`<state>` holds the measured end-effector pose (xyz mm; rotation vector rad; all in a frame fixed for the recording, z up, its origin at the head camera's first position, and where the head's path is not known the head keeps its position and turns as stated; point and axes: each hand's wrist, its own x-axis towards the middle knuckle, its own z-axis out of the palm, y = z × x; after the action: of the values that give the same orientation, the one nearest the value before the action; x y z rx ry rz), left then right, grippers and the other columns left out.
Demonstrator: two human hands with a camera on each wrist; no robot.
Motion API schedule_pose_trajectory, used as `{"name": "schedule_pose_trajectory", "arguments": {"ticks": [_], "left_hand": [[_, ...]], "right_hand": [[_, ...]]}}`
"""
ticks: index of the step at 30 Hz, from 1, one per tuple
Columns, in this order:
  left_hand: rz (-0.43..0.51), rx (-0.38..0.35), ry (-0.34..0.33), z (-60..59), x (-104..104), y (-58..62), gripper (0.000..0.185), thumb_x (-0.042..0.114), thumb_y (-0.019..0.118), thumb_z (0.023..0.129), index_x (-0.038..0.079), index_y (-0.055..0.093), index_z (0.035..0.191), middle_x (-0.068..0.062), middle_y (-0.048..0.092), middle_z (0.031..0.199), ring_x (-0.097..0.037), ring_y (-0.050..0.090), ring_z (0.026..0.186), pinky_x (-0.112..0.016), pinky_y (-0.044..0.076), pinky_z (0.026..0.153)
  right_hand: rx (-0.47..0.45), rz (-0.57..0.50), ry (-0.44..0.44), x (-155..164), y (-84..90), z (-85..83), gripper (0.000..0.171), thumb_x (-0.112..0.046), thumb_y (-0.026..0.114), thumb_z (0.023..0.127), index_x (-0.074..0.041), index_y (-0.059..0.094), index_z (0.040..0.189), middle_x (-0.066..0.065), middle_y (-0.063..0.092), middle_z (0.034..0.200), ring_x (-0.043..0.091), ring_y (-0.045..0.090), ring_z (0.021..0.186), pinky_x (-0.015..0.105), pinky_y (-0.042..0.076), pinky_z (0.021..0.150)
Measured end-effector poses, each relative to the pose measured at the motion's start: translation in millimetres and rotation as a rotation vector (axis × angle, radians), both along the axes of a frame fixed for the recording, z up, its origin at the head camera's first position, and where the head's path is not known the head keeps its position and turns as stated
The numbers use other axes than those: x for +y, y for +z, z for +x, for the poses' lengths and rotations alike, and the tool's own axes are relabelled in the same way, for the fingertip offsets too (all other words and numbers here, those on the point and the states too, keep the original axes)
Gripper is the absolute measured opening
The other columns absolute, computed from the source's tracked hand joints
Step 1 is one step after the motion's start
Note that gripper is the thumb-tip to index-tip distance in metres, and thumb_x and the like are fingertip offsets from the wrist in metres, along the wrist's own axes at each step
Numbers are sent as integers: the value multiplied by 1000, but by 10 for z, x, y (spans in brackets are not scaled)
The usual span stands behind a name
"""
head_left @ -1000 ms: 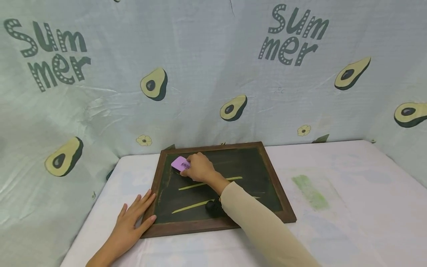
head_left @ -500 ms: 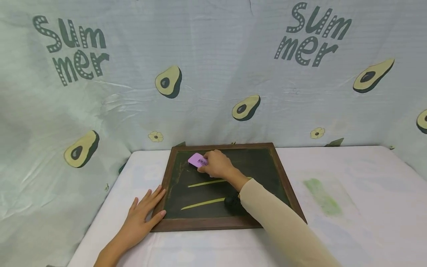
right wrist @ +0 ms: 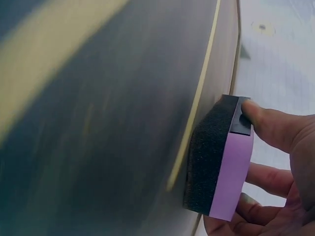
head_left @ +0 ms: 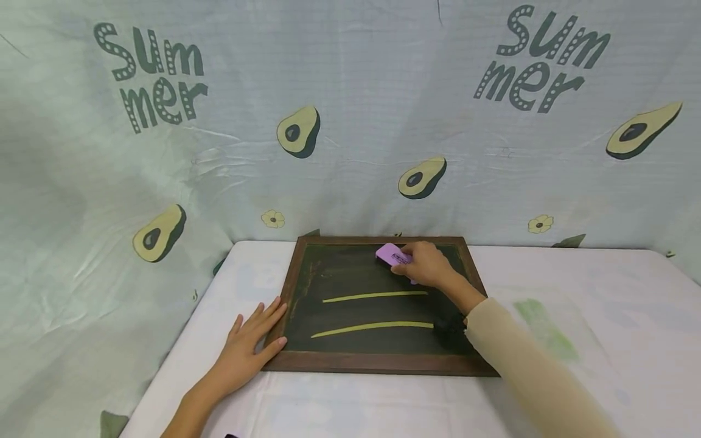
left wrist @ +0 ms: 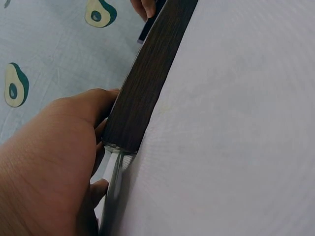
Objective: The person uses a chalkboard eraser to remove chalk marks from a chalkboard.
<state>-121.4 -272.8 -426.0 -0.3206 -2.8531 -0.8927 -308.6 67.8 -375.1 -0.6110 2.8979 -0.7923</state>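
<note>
A blackboard [head_left: 372, 313] in a brown wooden frame lies on the table, with two yellow chalk lines [head_left: 372, 326] across it. My right hand [head_left: 429, 266] grips a purple eraser [head_left: 390, 254] near the board's top edge, right of the middle. In the right wrist view, thumb and fingers pinch the eraser [right wrist: 231, 172] by its sides, its black felt face turned to the board beside a yellow line [right wrist: 197, 98]. My left hand [head_left: 246, 350] rests with spread fingers on the left side of the wooden frame [left wrist: 142, 83], by its near corner.
A whitish cloth covers the table [head_left: 350, 407], with a green smudge [head_left: 544, 325] right of the board. Behind it hangs a pale curtain [head_left: 356, 121] printed with avocados and lettering. A dark wrist device [head_left: 449, 328] sits low over the board's right part.
My right hand has swept the eraser from the board's upper left to right of the middle. The left hand stays on the frame. The head view has turned somewhat left.
</note>
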Motion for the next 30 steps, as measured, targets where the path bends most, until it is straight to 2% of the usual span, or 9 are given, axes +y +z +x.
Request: {"name": "schedule_pose_trajectory", "arguments": {"ticks": [6, 14, 25, 30], "left_hand": [[8, -3, -4, -9, 19, 10, 61, 38, 59, 95, 16, 39, 148, -6, 29, 155, -40, 18, 141, -65, 1, 107], [15, -10, -19, -10, 18, 2, 61, 37, 58, 95, 15, 38, 149, -7, 28, 155, -41, 17, 141, -67, 0, 106], [26, -18, -15, -18, 26, 1, 61, 36, 59, 95, 15, 39, 148, -7, 28, 154, -43, 18, 140, -69, 1, 104], [28, -21, -12, -22, 35, 16, 61, 37, 58, 95, 15, 39, 148, -8, 28, 154, -43, 17, 140, -69, 0, 104]], "right_hand": [[19, 37, -23, 353, 32, 1, 53, -30, 72, 86, 5, 61, 124, 16, 65, 106, 22, 60, 77, 35, 50, 64], [48, 53, -72, 707, 17, 45, 50, -28, 72, 85, 6, 62, 120, 13, 65, 95, 21, 57, 70, 33, 46, 55], [63, 29, -87, 774, -18, 70, 56, -29, 73, 84, 9, 59, 123, 17, 64, 101, 26, 57, 78, 38, 47, 64], [60, 20, -83, 788, -18, 78, 55, -29, 72, 85, 8, 59, 123, 16, 64, 101, 25, 57, 79, 37, 47, 63]]}}
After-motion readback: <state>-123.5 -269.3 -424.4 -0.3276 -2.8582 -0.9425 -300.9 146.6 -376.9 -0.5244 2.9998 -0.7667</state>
